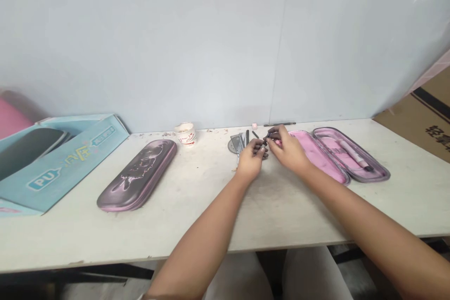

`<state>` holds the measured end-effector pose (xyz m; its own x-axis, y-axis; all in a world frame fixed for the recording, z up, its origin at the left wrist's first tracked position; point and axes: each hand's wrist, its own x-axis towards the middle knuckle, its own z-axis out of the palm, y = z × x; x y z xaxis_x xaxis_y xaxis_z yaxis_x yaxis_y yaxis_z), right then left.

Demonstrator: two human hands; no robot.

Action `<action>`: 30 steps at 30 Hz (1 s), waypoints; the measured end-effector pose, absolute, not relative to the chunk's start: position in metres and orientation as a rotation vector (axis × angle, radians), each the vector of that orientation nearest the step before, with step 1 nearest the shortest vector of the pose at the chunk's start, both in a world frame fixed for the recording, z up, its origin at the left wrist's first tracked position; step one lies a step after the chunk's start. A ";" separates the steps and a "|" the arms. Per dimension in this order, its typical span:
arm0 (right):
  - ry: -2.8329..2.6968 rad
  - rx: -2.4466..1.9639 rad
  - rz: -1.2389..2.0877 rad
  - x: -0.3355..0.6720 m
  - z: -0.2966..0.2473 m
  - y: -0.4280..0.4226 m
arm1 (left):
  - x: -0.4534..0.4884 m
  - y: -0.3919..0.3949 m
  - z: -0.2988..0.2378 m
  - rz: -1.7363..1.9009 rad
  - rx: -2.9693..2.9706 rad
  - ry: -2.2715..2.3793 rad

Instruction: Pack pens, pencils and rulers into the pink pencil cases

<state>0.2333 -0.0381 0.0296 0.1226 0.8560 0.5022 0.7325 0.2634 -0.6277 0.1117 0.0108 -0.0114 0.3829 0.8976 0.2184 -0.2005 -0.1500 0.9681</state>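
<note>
My left hand (252, 158) and my right hand (288, 148) meet above the middle of the table, fingers closed in a pinch. Between the fingertips is a small dark object (266, 140), too small and covered to name. Both sets of fingertips look smudged black. Just left of my left hand lie a grey translucent protractor (233, 144) and thin straight pieces beside it. To the right of my right hand an open pink pencil case (321, 159) lies flat, with a pale, dark-tipped marker (355, 155) in its right half.
A closed dark pencil case (138, 173) with pink trim lies left of centre. Behind it stands a white paper cup (186, 135). A blue box (59, 168) holds another dark case at far left. A dark pen (284, 124) and a small pink block (254, 126) lie near the wall.
</note>
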 end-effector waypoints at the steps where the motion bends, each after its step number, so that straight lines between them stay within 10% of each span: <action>1: -1.696 -1.509 0.136 0.235 0.033 -0.040 | 0.112 0.010 -0.010 1.098 1.350 0.662; 22: -2.129 -2.187 -0.394 0.243 0.012 -0.052 | 0.103 0.010 0.005 1.214 1.256 0.703; 30: -1.658 -1.834 -0.248 0.267 0.026 -0.056 | 0.101 0.020 -0.008 1.166 1.574 0.855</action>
<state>0.2665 -0.0555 0.0265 0.1846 0.8215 0.5394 0.9433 0.0059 -0.3319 0.1008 0.0202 -0.0077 0.2964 0.9131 0.2800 -0.0074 -0.2910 0.9567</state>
